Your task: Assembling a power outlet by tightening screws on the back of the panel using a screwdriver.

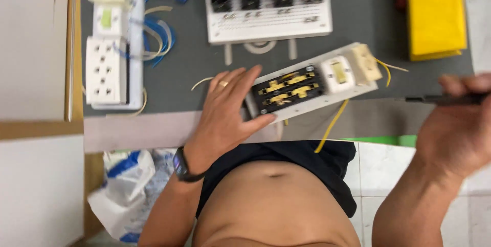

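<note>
**Open socket strip steadied at the bench edge, tool close by**

Grey bench top (189, 68) fills the upper part of the view, ending just ahead of the person's body, with pale floor tiles below. On it, from largest down: a white breaker panel (268, 6) at the top centre, a yellow folded pad (434, 11) at the right, and a finished white socket board (110, 55) at the left with blue wires (158, 34) looped beside it. A plastic bag (128, 190) sits on the floor by the left arm.

The opened socket strip (314, 86) lies tilted at the near edge, its brass contacts exposed, a switch beside them, and a yellow wire (332, 121) hanging off the bench. The left hand (225, 116) clasps the strip's near end, thumb underneath. The right hand (455, 129) is closed around a dark slim tool (440, 98); its blurred tip points toward the strip.

Risks, as I judge them: the strip overhangs the edge, so a loosened left grip could let it tip off. The dangling wire could snag. A slip of the tool might reach the holding fingers or bend the bare contacts.
</note>
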